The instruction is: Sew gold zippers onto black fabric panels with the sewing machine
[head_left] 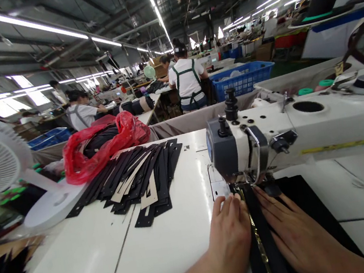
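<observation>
Currently | zip [259, 242]: on black cloth [318, 197] between the hands, long axis running forward to under the machine [234, 146] head | left hand [231, 226]: nearer, right beside zip, fingers bent, tips down; pinching or only pressing, cannot tell | right hand [289, 225]: across a cloth strip, flat, fingers outstretched, gripping nothing visible

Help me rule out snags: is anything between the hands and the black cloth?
Nothing visible is: the left hand and right hand both rest against the black cloth, either side of the gold zipper, by the sewing machine. The heap of black strips lies off to the left.
</observation>
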Tool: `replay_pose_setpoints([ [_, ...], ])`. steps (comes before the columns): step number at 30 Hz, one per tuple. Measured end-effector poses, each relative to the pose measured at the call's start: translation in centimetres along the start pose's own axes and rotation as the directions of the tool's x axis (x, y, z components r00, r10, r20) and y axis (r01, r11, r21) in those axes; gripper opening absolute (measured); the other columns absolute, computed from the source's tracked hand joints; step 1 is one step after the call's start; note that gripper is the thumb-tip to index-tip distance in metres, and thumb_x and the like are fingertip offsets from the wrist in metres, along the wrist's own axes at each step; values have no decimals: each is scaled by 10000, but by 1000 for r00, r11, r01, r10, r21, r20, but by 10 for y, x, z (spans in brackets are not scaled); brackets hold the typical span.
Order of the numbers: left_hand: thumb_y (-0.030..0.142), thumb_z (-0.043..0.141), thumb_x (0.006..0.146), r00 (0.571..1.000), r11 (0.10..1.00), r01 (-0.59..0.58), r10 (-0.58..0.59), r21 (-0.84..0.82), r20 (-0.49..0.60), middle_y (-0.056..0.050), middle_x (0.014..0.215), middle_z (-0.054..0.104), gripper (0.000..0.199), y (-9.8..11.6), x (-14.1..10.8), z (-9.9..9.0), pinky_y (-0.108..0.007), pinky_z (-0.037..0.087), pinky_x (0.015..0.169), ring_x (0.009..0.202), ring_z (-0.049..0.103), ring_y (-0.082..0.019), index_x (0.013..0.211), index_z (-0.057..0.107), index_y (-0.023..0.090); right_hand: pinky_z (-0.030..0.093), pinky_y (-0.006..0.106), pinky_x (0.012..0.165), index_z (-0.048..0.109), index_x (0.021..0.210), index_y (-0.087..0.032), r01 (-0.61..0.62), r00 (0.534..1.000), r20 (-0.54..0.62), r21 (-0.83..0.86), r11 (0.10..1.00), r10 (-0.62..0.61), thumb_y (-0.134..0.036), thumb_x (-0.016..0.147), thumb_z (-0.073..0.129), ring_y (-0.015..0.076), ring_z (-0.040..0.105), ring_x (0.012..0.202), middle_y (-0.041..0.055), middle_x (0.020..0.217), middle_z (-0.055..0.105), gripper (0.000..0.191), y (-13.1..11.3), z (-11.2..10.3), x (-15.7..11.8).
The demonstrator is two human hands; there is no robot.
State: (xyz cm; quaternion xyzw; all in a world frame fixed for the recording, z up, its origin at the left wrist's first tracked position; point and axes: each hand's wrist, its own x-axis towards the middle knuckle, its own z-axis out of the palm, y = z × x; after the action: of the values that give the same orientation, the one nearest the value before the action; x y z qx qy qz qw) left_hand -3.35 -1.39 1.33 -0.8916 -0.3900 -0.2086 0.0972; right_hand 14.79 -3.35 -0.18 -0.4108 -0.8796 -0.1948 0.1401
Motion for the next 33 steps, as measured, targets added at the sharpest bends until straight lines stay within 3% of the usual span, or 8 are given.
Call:
replay_pose_setpoints([
  [13, 47, 290, 919, 1000, 1000, 12, -12, 10, -19, -159, 1109, 588, 329, 2, -3, 0, -395, 417, 935, 1056, 550, -228, 1119, 551, 63, 299, 468, 1049, 300, 1399, -105, -44, 999, 14, 164, 986, 42, -132, 813, 399, 227, 336, 1303, 134, 1379, 421, 595, -2, -11, 6],
  [22, 68, 300, 934, 1000, 1000, -18, 18, 4, 16, -164, 1026, 599, 302, -1, 0, -4, -394, 448, 880, 1002, 576, -232, 1102, 551, 47, 284, 499, 1052, 300, 1405, -110, -88, 993, 100, 220, 972, 67, -147, 828, 386, 254, 323, 1308, 136, 1385, 413, 585, -3, -12, 7],
  [33, 85, 376, 920, 999, 998, -18, 21, -65, 47, -120, 957, 576, 231, -6, 5, -2, -379, 456, 909, 951, 562, -222, 1073, 546, 56, 283, 496, 1050, 309, 1393, -74, -64, 998, 19, 204, 977, 62, -158, 851, 386, 256, 397, 1260, 167, 1343, 457, 553, -1, -6, 7],
])
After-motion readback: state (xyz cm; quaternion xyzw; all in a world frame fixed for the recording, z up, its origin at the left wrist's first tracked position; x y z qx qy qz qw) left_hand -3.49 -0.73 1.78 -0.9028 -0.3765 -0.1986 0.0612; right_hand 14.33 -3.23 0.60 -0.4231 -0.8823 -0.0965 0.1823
